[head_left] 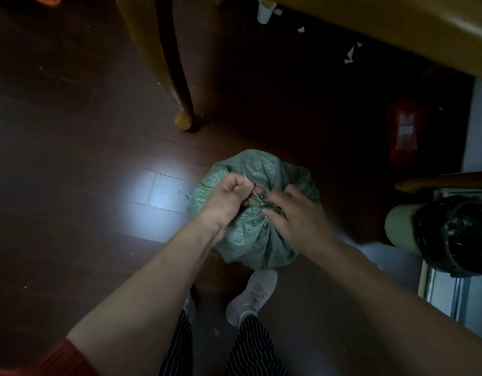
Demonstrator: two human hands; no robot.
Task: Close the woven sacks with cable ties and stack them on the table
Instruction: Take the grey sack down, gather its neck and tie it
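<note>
Just below the middle of the frame a green woven sack (250, 240) stands on the dark wooden floor (71, 131), its mouth gathered into a bunched neck on top. The left hand (229, 198) is curled tight, thumb and fingers pinching the thin white cable tie (246, 177), whose free end pokes up past the knuckles. The right hand (297, 213) is wrapped over the neck, fingers and thumb curved round the gathered fabric to keep it bunched.

This looks like the closing step: the tie seems to be round the neck and under a pull (whether its tail is already through the locking head is hidden by the fingers). The next move likely calls for a steady draw on the tail while the other hand keeps the folds from spreading, until the loop bites firmly.

After that the sack has to go up onto the yellow wooden table (397, 28), whose edge crosses the upper right of the frame and whose leg (177, 85) stands at upper centre. A bin with a black liner (451, 234) sits at the right edge.
</note>
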